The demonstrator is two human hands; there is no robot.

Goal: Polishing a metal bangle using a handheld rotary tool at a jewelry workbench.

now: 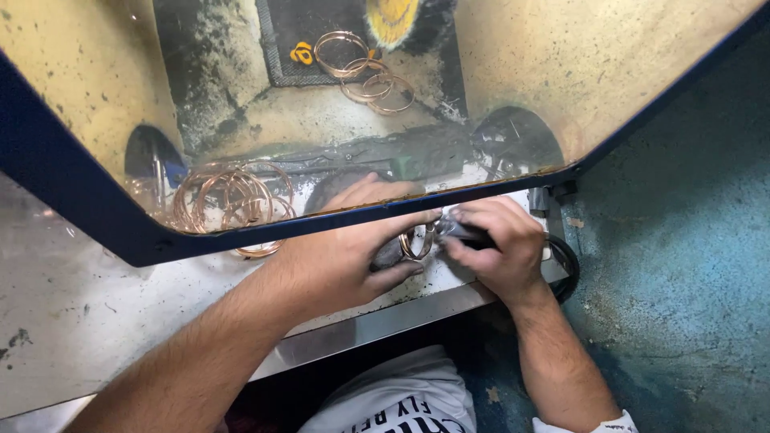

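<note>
Grimy steel bench (72, 313) under a tilted shield (513, 72): copper-coloured bangle (416, 241) stands on edge between both hands, left hand (341, 252) pinching it, right hand (493, 244) clenched on a dark tool (465, 233) touching its right side.

A pile of bangles (233, 200) lies on the surface (96, 297) left of the left hand (345, 248); three more bangles (365, 72) lie behind it.
</note>
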